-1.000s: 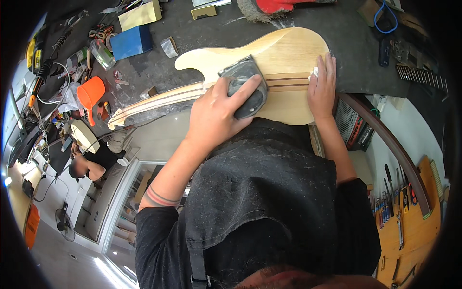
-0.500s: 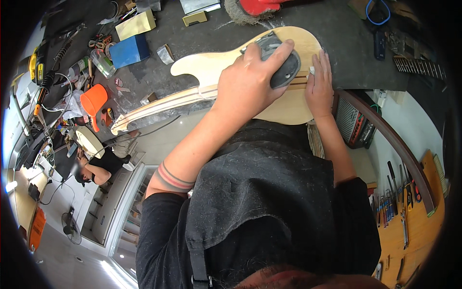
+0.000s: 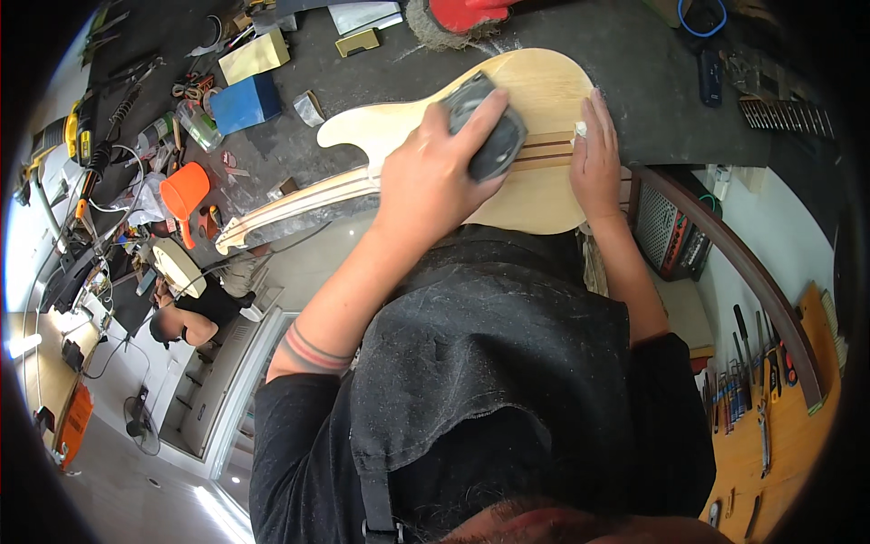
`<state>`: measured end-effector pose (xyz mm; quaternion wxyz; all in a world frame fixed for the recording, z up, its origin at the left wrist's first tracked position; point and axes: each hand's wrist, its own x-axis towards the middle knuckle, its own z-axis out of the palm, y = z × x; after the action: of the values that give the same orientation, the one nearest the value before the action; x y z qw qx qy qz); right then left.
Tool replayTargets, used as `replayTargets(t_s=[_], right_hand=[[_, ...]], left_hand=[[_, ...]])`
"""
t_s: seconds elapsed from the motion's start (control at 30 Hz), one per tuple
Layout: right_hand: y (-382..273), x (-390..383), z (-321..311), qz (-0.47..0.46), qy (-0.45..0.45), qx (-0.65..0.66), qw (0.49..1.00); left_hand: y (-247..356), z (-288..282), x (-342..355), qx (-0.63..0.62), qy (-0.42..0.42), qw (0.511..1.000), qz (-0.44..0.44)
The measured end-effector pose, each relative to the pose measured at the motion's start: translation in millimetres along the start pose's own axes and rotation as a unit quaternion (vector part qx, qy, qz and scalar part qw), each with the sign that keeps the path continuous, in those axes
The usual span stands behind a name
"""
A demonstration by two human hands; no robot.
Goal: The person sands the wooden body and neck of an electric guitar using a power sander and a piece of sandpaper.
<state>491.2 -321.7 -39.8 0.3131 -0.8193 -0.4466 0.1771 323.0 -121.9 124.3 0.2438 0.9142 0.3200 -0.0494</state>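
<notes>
A bare pale-wood guitar body (image 3: pixel 535 86) lies on the dark bench, its back with brown stripes facing up. Its long striped neck (image 3: pixel 299 199) stretches to the left. My left hand (image 3: pixel 439 168) is wrapped over a dark grey sanding block (image 3: pixel 497 145), which rests on the upper middle of the body. My right hand (image 3: pixel 595 159) lies flat along the body's right end, fingers stretched out, with a small white wrap on one finger. The underside of the block is hidden.
On the bench stand a blue block (image 3: pixel 245 102), a cream block (image 3: pixel 255 54), an orange scoop (image 3: pixel 186 190) and a red-backed brush (image 3: pixel 462 18). A fretted neck (image 3: pixel 788 120) lies far right. Hand tools (image 3: pixel 739 390) hang at right. Another person (image 3: pixel 195 313) works at left.
My left hand has slid the sanding block leftward along the guitar body. My right hand stays at the body's right end.
</notes>
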Motion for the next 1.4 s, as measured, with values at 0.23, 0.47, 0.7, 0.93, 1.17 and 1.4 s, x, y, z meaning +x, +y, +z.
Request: replayTargets(t_s=[0.23, 0.47, 0.7, 0.93, 1.17, 1.4], right_hand=[[1, 3, 0, -0.011, 0.005, 0.04, 0.999], [-7, 2, -1, 0.016, -0.01, -0.005, 1.0], [-3, 6, -1, -0.019, -0.016, -0.006, 1.0], [-2, 0, -1, 0.026, 0.022, 0.024, 0.999], [1, -2, -6, 0.035, 0.03, 0.054, 0.997], [6, -36, -17, 0.065, 0.05, -0.024, 0.996]], left_hand=[[26, 13, 48, -0.028, 0.042, 0.999, 0.016], [15, 9, 12, -0.058, 0.034, 0.998, 0.005], [-32, -15, -62, -0.026, -0.033, 0.998, -0.05], [-56, -29, -78, -0.015, -0.03, 0.999, -0.041], [-24, -11, -20, -0.015, -0.022, 1.0, -0.001], [11, 7, 46, -0.001, 0.015, 0.997, 0.072]])
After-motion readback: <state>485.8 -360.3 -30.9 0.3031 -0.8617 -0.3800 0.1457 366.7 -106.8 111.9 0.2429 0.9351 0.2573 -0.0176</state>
